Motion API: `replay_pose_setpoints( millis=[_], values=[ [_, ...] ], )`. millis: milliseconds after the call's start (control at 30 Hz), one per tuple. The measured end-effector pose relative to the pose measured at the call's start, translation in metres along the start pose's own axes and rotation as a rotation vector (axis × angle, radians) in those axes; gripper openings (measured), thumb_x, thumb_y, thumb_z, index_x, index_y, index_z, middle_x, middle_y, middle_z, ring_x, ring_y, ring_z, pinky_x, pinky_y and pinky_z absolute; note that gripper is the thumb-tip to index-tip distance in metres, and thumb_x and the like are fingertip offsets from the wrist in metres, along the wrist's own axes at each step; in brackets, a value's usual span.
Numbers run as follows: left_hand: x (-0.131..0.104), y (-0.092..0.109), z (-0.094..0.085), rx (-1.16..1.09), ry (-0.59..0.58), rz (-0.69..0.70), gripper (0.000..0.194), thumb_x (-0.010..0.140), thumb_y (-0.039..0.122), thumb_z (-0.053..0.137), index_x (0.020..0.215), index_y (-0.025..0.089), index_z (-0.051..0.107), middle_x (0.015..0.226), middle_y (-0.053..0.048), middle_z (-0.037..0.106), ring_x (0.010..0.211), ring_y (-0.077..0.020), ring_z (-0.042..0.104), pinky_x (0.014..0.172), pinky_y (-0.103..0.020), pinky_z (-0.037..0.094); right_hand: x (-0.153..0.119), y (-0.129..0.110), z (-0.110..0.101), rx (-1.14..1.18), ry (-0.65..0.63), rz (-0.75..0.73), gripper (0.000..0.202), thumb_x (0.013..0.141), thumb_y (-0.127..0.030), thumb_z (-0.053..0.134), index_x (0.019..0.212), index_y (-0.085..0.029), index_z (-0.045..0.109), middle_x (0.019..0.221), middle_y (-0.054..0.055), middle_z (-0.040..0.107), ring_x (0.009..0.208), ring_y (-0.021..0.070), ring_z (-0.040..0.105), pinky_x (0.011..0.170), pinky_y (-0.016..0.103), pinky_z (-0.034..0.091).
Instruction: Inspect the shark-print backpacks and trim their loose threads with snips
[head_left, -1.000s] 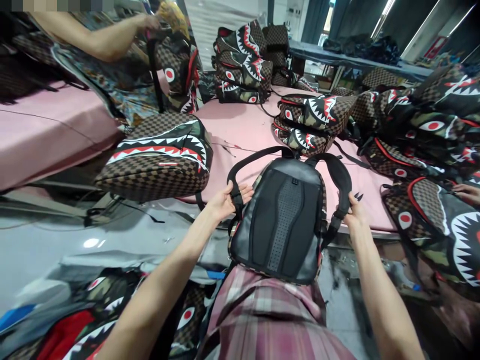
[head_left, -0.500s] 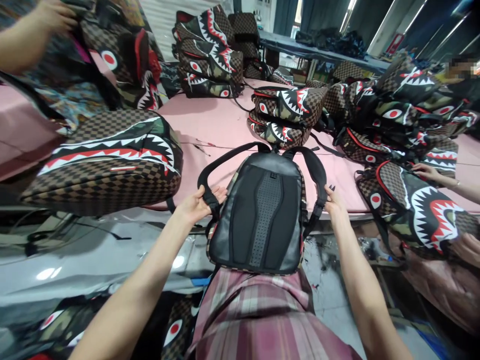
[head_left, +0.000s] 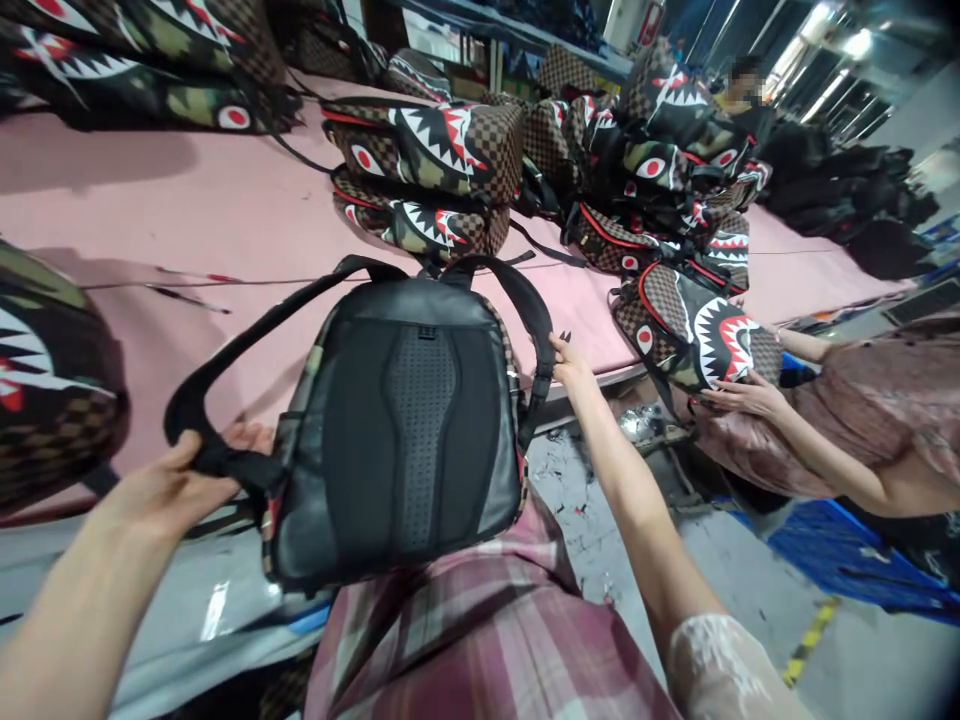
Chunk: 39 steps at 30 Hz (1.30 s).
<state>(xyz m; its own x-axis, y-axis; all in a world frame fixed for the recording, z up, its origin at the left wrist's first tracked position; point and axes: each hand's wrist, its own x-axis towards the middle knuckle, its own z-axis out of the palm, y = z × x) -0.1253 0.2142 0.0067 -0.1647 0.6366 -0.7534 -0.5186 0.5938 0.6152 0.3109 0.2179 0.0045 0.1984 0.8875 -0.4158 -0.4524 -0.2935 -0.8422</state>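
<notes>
A backpack (head_left: 424, 430) with a black padded back panel stands in front of me at the table's edge, its back towards me. Its left shoulder strap (head_left: 232, 345) bows outwards, and my left hand (head_left: 199, 475) is closed round the lower part of it. On the other side, my right hand (head_left: 568, 358) pinches the edge of the right shoulder strap (head_left: 529, 305); a small dark pointed item shows at its fingertips. The backpack's checked sides show at the edges, while its front is hidden from view.
Shark-mouth backpacks are stacked (head_left: 442, 150) behind on the pink table (head_left: 150, 220), with more at the back right. Another backpack (head_left: 56, 390) lies at the left edge. At right a person's hands (head_left: 750, 395) hold a backpack (head_left: 694, 335). Two pens (head_left: 187, 297) lie on the table.
The view has swung right and closer. The left strap now stands further out from the backpack, with my left hand still on it. The neighbouring person's arms and body show more.
</notes>
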Motion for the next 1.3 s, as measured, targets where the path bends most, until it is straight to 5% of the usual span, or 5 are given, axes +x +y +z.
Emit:
replay_pose_setpoints(
  millis=[400,667,767,1000,1300],
  values=[
    [-0.039,-0.016,0.020,0.058,-0.243,0.094,0.035,0.094,0.022,0.029,0.091,0.008,0.061,0.087,-0.013,0.071,0.081,-0.0179,0.068,0.062,-0.026,0.058,-0.001,-0.002,0.010,-0.041,0.244,0.116,0.024,0.094,-0.023,0.040,0.092,-0.006,0.057,0.041,-0.007,0.047,0.029,0.0025,0.017,0.029,0.014,0.029],
    [-0.054,-0.009,0.005,0.268,-0.170,0.092,0.014,0.082,0.006,0.054,0.087,0.009,0.067,0.085,-0.005,0.070,0.067,-0.0099,0.063,0.057,-0.018,0.055,-0.037,-0.005,0.017,-0.363,0.380,-0.154,0.028,0.080,-0.016,0.053,0.108,-0.015,0.053,0.088,0.005,0.062,0.075,0.0146,0.057,0.064,0.024,0.045],
    [-0.046,-0.019,0.002,0.086,-0.234,0.017,0.022,0.083,0.001,0.047,0.082,0.009,0.067,0.078,-0.004,0.069,0.061,-0.0077,0.062,0.057,-0.017,0.055,-0.049,0.014,0.032,-0.731,0.455,-0.604,0.026,0.078,-0.022,0.055,0.103,-0.017,0.059,0.106,0.009,0.058,0.100,0.0208,0.052,0.083,0.031,0.041],
    [-0.038,-0.042,-0.007,-0.026,-0.339,-0.008,0.020,0.080,-0.002,0.050,0.088,0.007,0.065,0.070,-0.004,0.065,0.056,-0.0086,0.060,0.054,-0.020,0.056,-0.097,0.107,0.137,-0.865,-0.214,-0.706,0.019,0.084,-0.033,0.051,0.085,-0.020,0.065,0.084,0.003,0.067,0.077,0.0167,0.062,0.071,0.027,0.046],
    [-0.037,-0.044,-0.009,-0.071,-0.389,0.016,0.020,0.081,-0.001,0.049,0.089,0.007,0.065,0.074,-0.006,0.066,0.058,-0.0104,0.063,0.051,-0.020,0.056,-0.119,0.134,0.176,-1.091,-0.342,-0.701,0.024,0.088,-0.034,0.047,0.105,-0.021,0.058,0.082,0.000,0.066,0.075,0.0156,0.062,0.069,0.026,0.043]
  ],
)
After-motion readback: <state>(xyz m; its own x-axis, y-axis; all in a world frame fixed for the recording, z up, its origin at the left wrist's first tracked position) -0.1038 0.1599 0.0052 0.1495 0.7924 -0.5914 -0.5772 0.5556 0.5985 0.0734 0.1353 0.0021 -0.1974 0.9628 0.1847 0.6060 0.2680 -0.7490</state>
